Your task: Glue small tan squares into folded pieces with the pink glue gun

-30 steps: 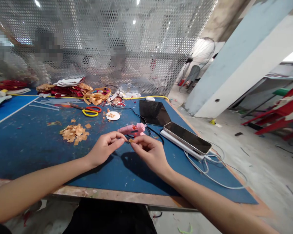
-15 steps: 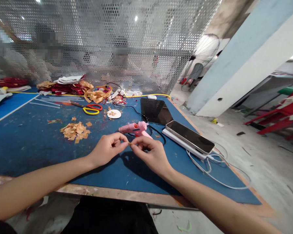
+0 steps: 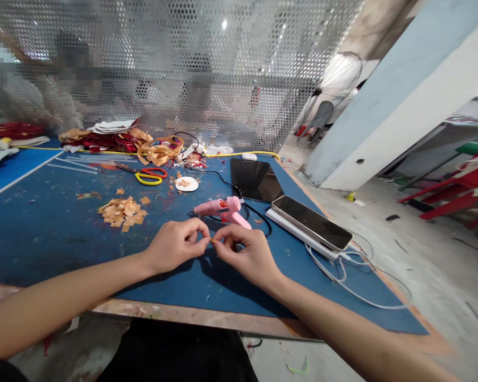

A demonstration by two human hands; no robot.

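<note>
Pinched between the fingertips of both hands is a tiny golden-tan ribbon piece (image 3: 212,240), mostly hidden by the fingers. My left hand (image 3: 179,243) is closed on its left end, and my right hand (image 3: 245,249) grips the right end. Just beyond them a pink glue gun (image 3: 219,206) lies on its side, its nozzle pointing left. A heap of cut tan ribbon pieces (image 3: 122,212) sits to the left. Behind the glue gun, a white oval disc (image 3: 186,184) carries small folded tan bits.
Scissors (image 3: 149,176) with red and yellow handles lie near clear glue sticks (image 3: 79,163). At the right are a dark tablet (image 3: 255,179) and a phone (image 3: 313,222) on a white block with a looped cable (image 3: 366,305). Perforated metal mesh (image 3: 163,69) closes the back; people sit beyond it.
Both hands have dipped slightly toward me, and the ribbon piece between the fingertips has turned a little. The things on the table stay in place.
</note>
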